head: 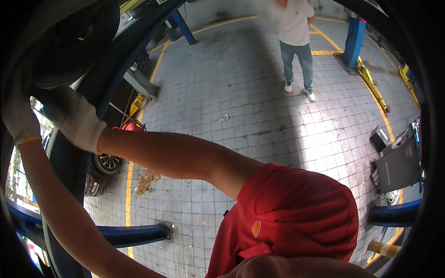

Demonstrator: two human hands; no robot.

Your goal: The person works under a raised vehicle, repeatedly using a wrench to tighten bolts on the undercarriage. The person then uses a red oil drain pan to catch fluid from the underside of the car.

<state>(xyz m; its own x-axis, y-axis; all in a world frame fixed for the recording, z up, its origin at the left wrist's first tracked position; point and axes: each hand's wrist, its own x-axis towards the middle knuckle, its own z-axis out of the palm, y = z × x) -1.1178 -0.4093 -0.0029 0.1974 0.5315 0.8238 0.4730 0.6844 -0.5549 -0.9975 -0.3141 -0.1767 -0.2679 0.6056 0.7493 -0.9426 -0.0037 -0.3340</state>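
Note:
Both hands are raised at the far left in pale knitted work gloves with yellowish cuffs. My left hand [21, 116] reaches up along the rim of a large dark rounded part [74, 45], possibly a vehicle wheel; its fingers fade into shadow. My right hand [74, 116] is beside it, just under the lower edge of the same part, with a dark patch over its finger side. Whether either hand grips something cannot be told. A long dark beam or sill edge [120, 74] runs diagonally behind the right hand.
Blue lift arms [134, 235] [394, 212] extend low on both sides. A person [295, 31] stands on the tiled floor. Blue lift posts [354, 41] and yellow lift arms [372, 83] stand beyond. A dark grey cabinet [398, 166] is at right, a car wheel [108, 162] at lower left.

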